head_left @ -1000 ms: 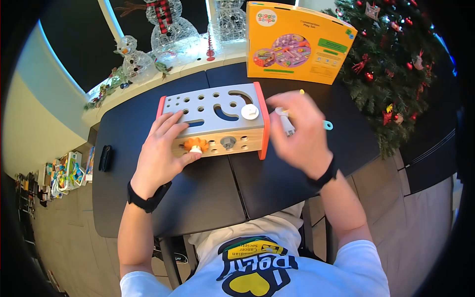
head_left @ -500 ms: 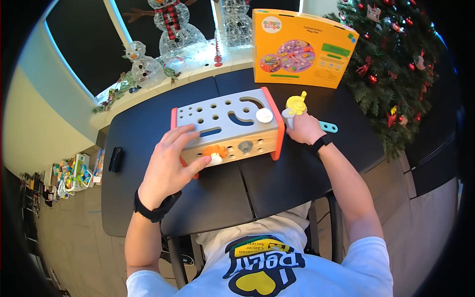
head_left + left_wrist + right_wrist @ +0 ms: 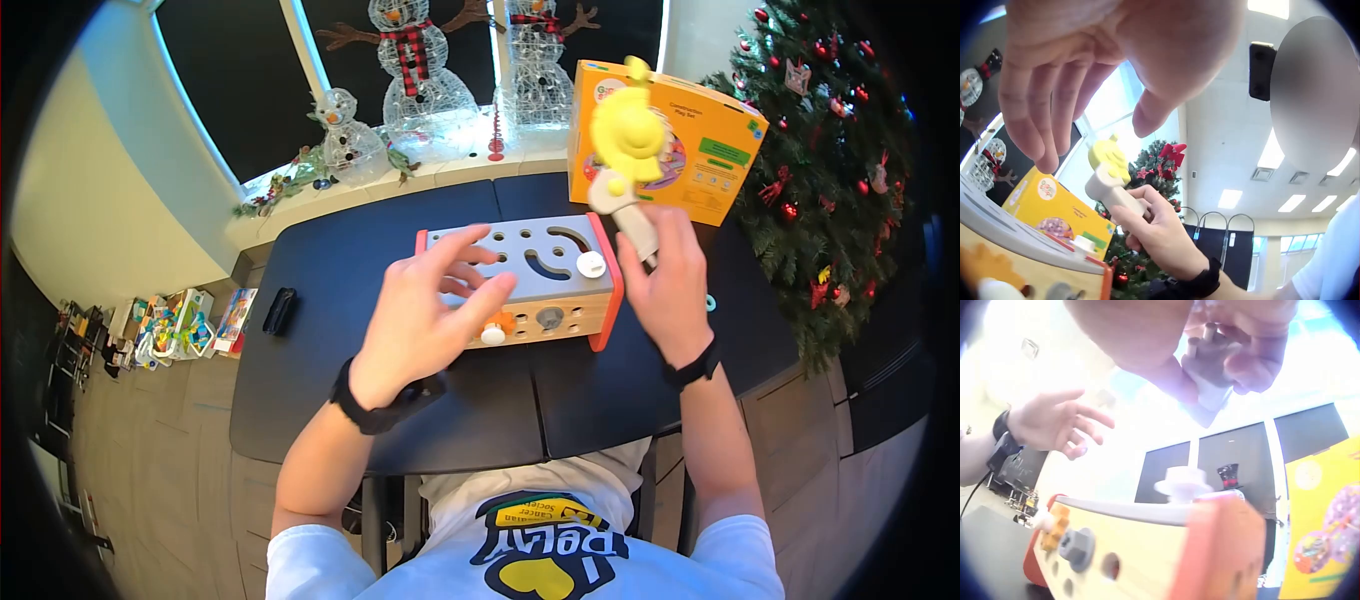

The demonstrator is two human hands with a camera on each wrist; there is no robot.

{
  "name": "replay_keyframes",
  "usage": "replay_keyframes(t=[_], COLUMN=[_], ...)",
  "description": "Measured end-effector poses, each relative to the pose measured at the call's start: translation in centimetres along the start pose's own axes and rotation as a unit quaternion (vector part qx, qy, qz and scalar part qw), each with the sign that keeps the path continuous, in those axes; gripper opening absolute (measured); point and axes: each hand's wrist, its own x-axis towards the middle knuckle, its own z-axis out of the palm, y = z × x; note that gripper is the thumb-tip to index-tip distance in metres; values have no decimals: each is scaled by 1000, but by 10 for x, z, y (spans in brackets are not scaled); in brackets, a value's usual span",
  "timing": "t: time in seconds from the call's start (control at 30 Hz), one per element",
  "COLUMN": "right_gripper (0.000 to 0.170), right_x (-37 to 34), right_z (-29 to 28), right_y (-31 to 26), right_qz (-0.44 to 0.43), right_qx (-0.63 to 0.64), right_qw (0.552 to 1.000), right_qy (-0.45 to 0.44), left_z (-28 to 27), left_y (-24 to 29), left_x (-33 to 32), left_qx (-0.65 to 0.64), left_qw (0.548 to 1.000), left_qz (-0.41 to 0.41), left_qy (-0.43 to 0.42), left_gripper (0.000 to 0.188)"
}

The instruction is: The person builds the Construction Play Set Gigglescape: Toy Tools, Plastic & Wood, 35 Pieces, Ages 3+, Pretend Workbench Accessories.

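Note:
My right hand (image 3: 670, 290) grips the grey handle (image 3: 634, 225) of a toy circular saw (image 3: 630, 130), its yellow toothed end pointing up and away. It is raised beside the right end of a toy workbench (image 3: 470, 333) with a grey top, wooden front and red ends. My left hand (image 3: 425, 305) hovers before the bench's left part with fingers spread and slightly bent, holding nothing. On the bench front sit an orange gear (image 3: 1057, 528) with a white bolt (image 3: 493, 335) and a grey hex bolt (image 3: 550, 318). Another white bolt (image 3: 591, 264) stands on top at the right.
A yellow box (image 3: 735, 185) stands at the back of the black table (image 3: 440, 430). A dark case (image 3: 280, 311) lies at the left, and a teal piece (image 3: 711, 302) shows past my right hand. Beyond are snowmen (image 3: 420, 95) on the sill and a decorated tree (image 3: 800, 250).
My right hand has lifted the toy saw from beside the bench's right end. My left hand has come off the bench by the gear. The head view has shifted.

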Motion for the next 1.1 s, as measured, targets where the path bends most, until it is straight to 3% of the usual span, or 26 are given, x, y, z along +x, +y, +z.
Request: replay_keyframes(t=[0.13,0.27,0.3,0.4,0.43,0.53,0.6,0.67,0.87,0.97,1.1], right_gripper=[46,41,43,49,51,53,58,62,75,73,70], right_x=[-11,-17,-18,-15,-15,-16,-21,-19,-38,-44,-47], right_z=[31,51,54,59,57,43,34,18,15,17,20], right_y=[-40,-56,-60,-71,-70,-59,-43,-33,11,20,26], right_qz=[-93,-200,-198,-183,-170,-182,-157,-129,-30,-10,2], right_qx=[-2,-35,-14,35,74,55,19,-28,0,13,23], right_qw=[995,977,978,982,983,979,984,987,987,986,984], right_qy=[25,58,60,33,-3,-68,-86,-93,-158,-169,-178], left_z=[12,8,8,3,-4,-21,-35,-44,-59,-56,-53], left_y=[5,-5,-1,-11,-18,-33,-44,-64,-106,-110,-104], left_x=[15,29,28,30,31,41,50,58,76,76,77], left_qx=[-47,-116,-198,-269,-278,-56,41,36,223,143,150], left_qw=[998,992,979,963,960,989,987,989,955,979,976], left_qz=[-38,-54,-47,-17,-14,106,119,122,194,147,157], left_qy=[3,-16,-9,10,-11,89,102,82,18,2,0], left_gripper=[55,45,30,24,30,40,45,44,51,52,53])
